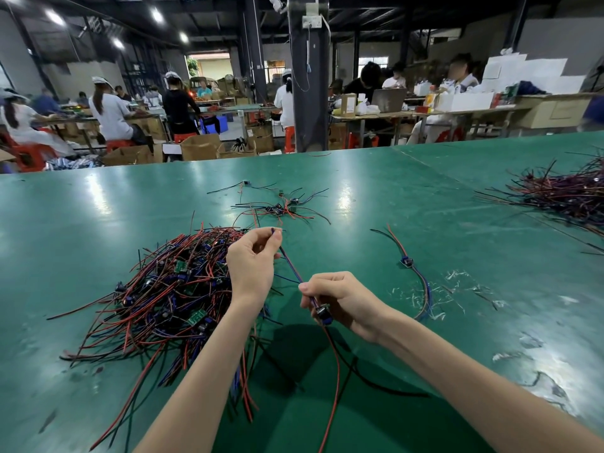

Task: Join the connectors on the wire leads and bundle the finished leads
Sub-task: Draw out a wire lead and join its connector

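Observation:
One wire lead [292,266] with blue and red strands is stretched between both hands above the green table [425,207]. My left hand [253,259] pinches its far tip between thumb and fingers. My right hand [333,299] grips the lead near a small dark connector module [323,312], from which a red and a black wire hang toward me. A big tangled pile of red, black and blue leads with small green boards [163,289] lies under and left of my left forearm.
A single lead with a blue module [407,260] lies to the right of my hands. A small cluster of leads [279,207] sits farther back. Another wire heap [568,191] fills the far right. Clear plastic scraps [434,295] lie nearby. Other workers sit at benches beyond the table edge.

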### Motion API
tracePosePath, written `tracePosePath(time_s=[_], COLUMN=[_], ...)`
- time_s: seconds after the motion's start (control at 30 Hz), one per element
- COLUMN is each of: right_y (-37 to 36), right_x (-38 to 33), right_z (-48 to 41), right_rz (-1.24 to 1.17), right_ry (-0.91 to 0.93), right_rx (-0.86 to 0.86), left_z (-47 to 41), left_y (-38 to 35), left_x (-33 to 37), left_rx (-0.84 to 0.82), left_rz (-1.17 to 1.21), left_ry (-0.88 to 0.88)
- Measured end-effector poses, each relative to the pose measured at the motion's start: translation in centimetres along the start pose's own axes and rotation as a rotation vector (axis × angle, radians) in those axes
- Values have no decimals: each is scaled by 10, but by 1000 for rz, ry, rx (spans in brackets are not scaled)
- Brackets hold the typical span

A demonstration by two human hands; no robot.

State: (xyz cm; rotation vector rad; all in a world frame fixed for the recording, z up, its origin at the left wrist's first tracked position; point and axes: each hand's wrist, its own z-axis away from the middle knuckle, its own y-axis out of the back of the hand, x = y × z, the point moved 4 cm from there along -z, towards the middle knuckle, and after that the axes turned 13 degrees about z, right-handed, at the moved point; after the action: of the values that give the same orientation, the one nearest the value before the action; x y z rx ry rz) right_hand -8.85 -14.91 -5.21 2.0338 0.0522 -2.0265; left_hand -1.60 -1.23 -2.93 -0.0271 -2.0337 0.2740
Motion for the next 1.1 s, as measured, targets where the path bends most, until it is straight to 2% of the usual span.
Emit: tracePosePath(time_s=[0.2, 0.43, 0.53, 0.7, 0.8, 0.93, 1.1], right_y=[2, 0, 0, 1, 2, 4, 5], right_x=[-1, 0, -1, -4, -5, -6, -4], right_z=[0, 1, 1, 1, 1, 2, 3], right_rz=[2, 34, 51, 50, 66, 120, 192], right_ry=[-3, -5, 0, 12, 19, 25, 15], right_rx=[-20, -70, -82, -122, -148, -163, -188], left_z=[0, 1, 2, 5, 7, 6, 5], left_y=[1, 4, 3, -3, -7, -5, -2], left_x=[3, -6, -6, -7, -6, -7, -8], left_rx=[23, 59, 93, 150, 127, 142, 162], left_rz=[-41, 63, 214, 683, 803, 781, 616], left_ry=[-80, 73, 193, 609, 699, 711, 578])
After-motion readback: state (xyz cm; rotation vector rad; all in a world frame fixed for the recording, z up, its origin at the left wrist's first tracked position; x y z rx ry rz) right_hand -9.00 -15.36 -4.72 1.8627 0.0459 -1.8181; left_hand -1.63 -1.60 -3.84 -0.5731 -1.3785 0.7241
